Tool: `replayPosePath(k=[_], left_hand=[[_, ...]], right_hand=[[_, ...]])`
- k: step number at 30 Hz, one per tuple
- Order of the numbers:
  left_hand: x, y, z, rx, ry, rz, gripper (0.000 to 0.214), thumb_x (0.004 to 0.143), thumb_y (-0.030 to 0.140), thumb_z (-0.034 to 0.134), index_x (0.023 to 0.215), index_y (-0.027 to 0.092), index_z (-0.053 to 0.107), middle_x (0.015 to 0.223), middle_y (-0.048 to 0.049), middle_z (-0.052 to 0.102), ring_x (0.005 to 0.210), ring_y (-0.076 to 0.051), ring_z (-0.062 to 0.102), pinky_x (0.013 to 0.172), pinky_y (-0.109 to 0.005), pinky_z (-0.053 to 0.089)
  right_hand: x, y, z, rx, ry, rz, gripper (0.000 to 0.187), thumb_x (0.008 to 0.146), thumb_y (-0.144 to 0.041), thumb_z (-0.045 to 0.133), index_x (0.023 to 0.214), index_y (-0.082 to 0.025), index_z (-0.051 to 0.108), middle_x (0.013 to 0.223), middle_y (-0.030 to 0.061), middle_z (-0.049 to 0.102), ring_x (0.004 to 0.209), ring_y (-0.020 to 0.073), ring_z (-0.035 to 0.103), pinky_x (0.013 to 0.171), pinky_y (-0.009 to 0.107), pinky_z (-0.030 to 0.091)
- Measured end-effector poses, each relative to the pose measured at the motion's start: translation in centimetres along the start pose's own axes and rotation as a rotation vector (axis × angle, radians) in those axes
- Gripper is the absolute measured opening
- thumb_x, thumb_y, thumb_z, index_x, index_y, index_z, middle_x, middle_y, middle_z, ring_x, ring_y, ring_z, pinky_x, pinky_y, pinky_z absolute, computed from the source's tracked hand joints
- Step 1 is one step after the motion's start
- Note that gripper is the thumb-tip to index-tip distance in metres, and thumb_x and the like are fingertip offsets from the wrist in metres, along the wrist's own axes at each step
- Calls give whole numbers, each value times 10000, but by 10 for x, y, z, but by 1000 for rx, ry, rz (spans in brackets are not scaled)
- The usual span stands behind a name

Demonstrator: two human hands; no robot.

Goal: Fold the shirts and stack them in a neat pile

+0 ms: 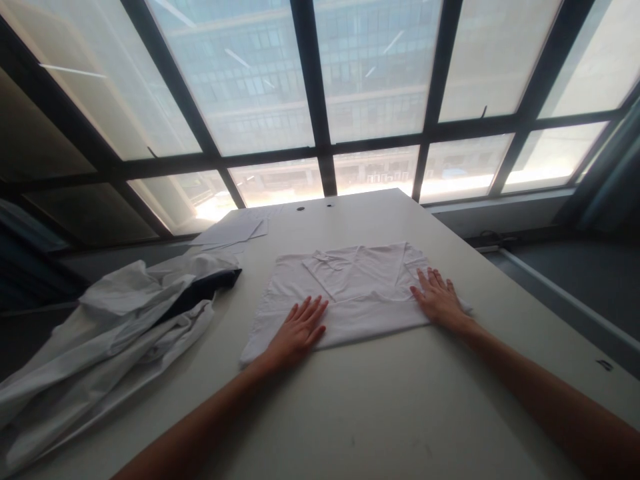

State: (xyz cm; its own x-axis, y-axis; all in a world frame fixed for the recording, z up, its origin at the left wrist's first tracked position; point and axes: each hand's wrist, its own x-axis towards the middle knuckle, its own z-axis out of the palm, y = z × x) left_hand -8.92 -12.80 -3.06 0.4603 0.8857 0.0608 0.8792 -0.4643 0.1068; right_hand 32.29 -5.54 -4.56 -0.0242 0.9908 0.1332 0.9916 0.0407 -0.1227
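A white garment, perhaps a shirt, lies folded into a wide, low shape on the white table. Creases and overlapping layers show across its far half, and a smoother band runs along the near edge. My left hand rests flat on its near left part, fingers spread and pointing away from me. Over the right end, my right hand lies flat too, fingers stretched across the cloth. Neither hand grips the fabric.
Left of the folded garment is a crumpled heap of white cloth with a dark piece in it, hanging toward the table's left edge. Papers lie at the far left corner. Large windows stand behind the table.
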Motion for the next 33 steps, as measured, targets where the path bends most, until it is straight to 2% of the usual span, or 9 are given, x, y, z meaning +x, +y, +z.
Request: replayPosePath(k=[4,8,11,14,18,21,23,28,33], left_hand=[[-32,-36,-1,97,28,-121,588,1066,543,235,1610,325,182,1657,-10,210,1538,-264,162,1225,-509,186],[-58,-59,-3,154,14,-222,596,1055,561,236,1598,314,248,1656,-42,214,1531,-300,184,1201,-559,210],[-67,-70,-5,135,-20,-269,615,1050,566,222,1605,301,232,1666,-55,158,1538,-315,135,1188,-598,202],[-62,-83,-9,80,-44,-335,630,1049,550,197,1608,264,240,1661,-78,185,1537,-319,138,1180,-612,209],[-27,-111,-23,44,86,-389,638,1040,523,223,1555,180,378,1598,-128,363,1509,-318,260,1176,-570,260],[17,-136,-38,14,191,-317,648,1009,518,320,1483,101,466,1525,-174,472,1460,-319,367,1182,-503,291],[50,-150,-48,-20,219,-284,622,986,507,375,1437,101,509,1478,-177,529,1406,-295,451,1174,-466,321],[123,-175,-60,-79,218,-314,534,935,424,505,1347,94,587,1410,-175,593,1346,-278,519,1156,-397,353],[162,-191,-49,-97,193,-337,481,918,342,542,1350,136,593,1317,-135,659,1239,-241,594,1085,-344,417]], right_hand=[[0,0,-1,-5,-4,-3,670,1030,-506,243,1593,-145,283,1646,175,253,1535,309,146,1214,547,142],[-1,2,0,-2,11,-26,663,1029,-497,245,1587,-143,292,1637,171,281,1533,306,159,1209,558,154],[-3,3,1,-8,33,-37,644,1030,-484,244,1559,-132,348,1621,184,312,1523,321,192,1199,573,176],[-2,2,0,4,89,-66,614,1030,-463,259,1515,-121,417,1601,208,341,1517,339,206,1192,595,176],[14,-1,-9,60,163,-136,557,1026,-440,296,1445,-136,501,1572,195,399,1498,337,257,1181,580,232],[45,-2,-19,110,169,-194,480,1007,-377,370,1378,-144,566,1501,185,497,1442,328,367,1161,526,306],[72,0,-26,139,163,-230,445,984,-324,426,1354,-137,587,1445,182,554,1384,312,449,1146,468,345],[144,11,-31,186,88,-260,408,958,-257,502,1327,-127,615,1345,159,637,1252,262,578,1103,371,400],[192,22,-23,160,-11,-226,405,952,-253,549,1323,-111,626,1364,168,631,1257,274,583,1099,381,404]])
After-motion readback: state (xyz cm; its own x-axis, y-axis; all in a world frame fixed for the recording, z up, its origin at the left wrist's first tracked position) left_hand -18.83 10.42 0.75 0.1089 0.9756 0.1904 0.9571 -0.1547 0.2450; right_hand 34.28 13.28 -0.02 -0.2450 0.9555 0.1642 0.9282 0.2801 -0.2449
